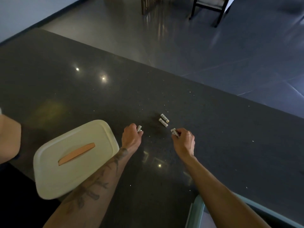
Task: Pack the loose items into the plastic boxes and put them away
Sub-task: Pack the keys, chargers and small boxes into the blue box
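**Both hands hold batteries at the counter**

The left hand (131,137) comes in from the lower left on a tattooed forearm, back upward. Its fingers are curled round a white battery (139,128), whose end pokes out past the knuckles. The right hand (184,140) comes in from the lower right, also back upward. Its fingertips and thumb pinch a second battery (174,131) at the far side of the hand. Both hands sit low at the dark counter (82,96), apart from each other, wrists nearly straight.

Most of each held battery is hidden inside the fingers, so it is unclear whether either hand holds more than one. The print on the batteries is too small to read. The left forearm covers the near right corner of a cream lid (49,178) with an orange handle (76,153). Whether a box sits under the lid cannot be told. A teal box (197,209) shows only part of its rim at the bottom edge, beside the right forearm, and its inside is cut off. A pale blurred shape (8,134) at the left edge is cut off and cannot be made out. A dark chair (209,7) on the floor beyond the counter is cut off at the top.

Two loose batteries (164,117) lie on the counter just beyond the hands and between them, side by side and parallel. At least one battery is in each hand, which makes four visible in all. There is one cream lid, one teal box and one chair.
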{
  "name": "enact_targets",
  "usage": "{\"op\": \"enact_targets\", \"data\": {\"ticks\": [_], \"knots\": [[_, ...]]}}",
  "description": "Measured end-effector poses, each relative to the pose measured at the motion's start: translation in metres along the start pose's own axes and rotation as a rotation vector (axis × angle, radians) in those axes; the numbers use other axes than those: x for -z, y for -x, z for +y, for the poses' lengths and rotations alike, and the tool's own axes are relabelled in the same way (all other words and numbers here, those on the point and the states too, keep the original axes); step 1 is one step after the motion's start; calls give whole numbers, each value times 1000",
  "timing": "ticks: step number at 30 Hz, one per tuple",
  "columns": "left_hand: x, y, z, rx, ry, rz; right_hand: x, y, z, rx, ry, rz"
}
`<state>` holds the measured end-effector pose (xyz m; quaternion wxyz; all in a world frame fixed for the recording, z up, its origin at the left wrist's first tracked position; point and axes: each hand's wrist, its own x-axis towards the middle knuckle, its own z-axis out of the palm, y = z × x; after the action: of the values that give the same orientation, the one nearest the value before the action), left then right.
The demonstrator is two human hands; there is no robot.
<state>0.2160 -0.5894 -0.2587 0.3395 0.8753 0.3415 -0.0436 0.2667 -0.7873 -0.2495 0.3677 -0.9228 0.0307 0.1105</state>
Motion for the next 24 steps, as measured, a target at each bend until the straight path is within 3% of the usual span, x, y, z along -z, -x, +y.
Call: {"op": "enact_targets", "data": {"ticks": [5, 11, 18, 24], "knots": [[-1, 30, 3, 80, 332, -83, 17, 21, -4, 8, -72, 30], [5, 92, 39, 57, 682, -218, 68, 66, -3, 24, -183, 112], [4, 185, 106, -145, 759, -444, 158, 145, 45, -20, -284, 243], [-18, 261, 125, -311, 573, -602, 197, 214, 108, -148, -278, 305]]}}
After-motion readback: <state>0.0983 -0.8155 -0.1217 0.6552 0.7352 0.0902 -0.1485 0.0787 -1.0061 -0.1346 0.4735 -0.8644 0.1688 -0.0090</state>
